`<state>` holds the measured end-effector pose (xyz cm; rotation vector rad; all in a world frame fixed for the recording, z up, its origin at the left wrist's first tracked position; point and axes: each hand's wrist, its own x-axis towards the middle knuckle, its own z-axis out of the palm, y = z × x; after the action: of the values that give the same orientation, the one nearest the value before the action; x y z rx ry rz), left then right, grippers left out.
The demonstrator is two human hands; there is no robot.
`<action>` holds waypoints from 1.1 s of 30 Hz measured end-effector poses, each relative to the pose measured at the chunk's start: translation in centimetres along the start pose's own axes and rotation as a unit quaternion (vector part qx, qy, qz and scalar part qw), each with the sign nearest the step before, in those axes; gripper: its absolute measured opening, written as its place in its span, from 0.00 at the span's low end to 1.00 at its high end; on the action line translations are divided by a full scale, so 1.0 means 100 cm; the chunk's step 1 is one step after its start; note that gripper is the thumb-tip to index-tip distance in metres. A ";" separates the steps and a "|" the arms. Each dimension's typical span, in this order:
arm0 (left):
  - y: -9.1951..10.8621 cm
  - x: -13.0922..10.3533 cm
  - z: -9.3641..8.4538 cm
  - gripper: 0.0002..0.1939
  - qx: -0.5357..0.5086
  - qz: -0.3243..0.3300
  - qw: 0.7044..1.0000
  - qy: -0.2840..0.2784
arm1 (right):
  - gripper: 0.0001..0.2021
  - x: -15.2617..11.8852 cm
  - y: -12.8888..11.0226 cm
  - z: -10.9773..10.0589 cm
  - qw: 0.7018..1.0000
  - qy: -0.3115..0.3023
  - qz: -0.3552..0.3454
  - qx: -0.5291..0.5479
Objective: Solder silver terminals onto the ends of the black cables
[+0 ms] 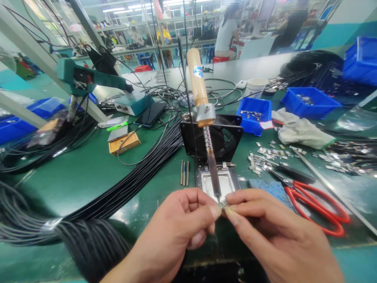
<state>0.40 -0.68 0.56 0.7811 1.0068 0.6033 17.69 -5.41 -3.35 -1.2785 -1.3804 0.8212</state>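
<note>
A: Hands first. How do they stand?

B: Left hand (182, 228) in from lower left, thumb stretched forward close to a bent index finger, other fingers curled beneath. Right hand (277, 232) in from lower right, thumb and forefinger reaching inward to a narrow pinch. The two sets of fingertips nearly meet.

A: Holding?

B: Small silvery metal piece (224, 202) at the right hand's pinched fingertips. Left thumb and index drawn together just beside it; whether anything sits between them, I cannot tell.

A: Above them?

B: Soldering iron with a pale wooden handle (198, 86), slanting down, its dark tip ending right at the fingertips. Contact with the piece is too small to confirm.

A: Surface?

B: Glossy green tabletop (85, 169). Just ahead of the hands, a shallow silver metal tray (226, 182); beyond it, a square black fan (191, 146). Left of the left hand, a thick bundle of black cables (132, 172). Just beyond the right hand, a flat blue sponge (269, 190); farther ahead, a blue plastic bin (250, 125) of small metal parts.

A: Room?

B: Far ahead, a person in a white top (225, 41), seated on a red stool (220, 59). Strip lights (113, 10) overhead.
</note>
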 end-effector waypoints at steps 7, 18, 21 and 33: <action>0.000 0.001 -0.001 0.11 0.000 0.001 1.000 0.004 | 0.04 -0.001 -0.003 0.001 1.000 0.015 0.008 0.005; 0.001 0.002 0.000 0.12 -0.004 -0.002 1.000 0.005 | 0.04 0.000 -0.002 0.001 1.000 0.005 0.011 0.001; 0.001 0.002 0.000 0.11 -0.005 -0.002 1.000 0.003 | 0.04 0.000 -0.001 0.000 1.000 0.005 0.014 0.003; 0.000 0.001 -0.001 0.11 0.003 0.004 1.000 -0.001 | 0.03 0.002 -0.003 0.001 1.000 0.011 0.004 -0.002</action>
<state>0.34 -0.55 0.44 0.7910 1.0045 0.6069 17.54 -5.22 -3.09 -1.2932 -1.3611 0.8088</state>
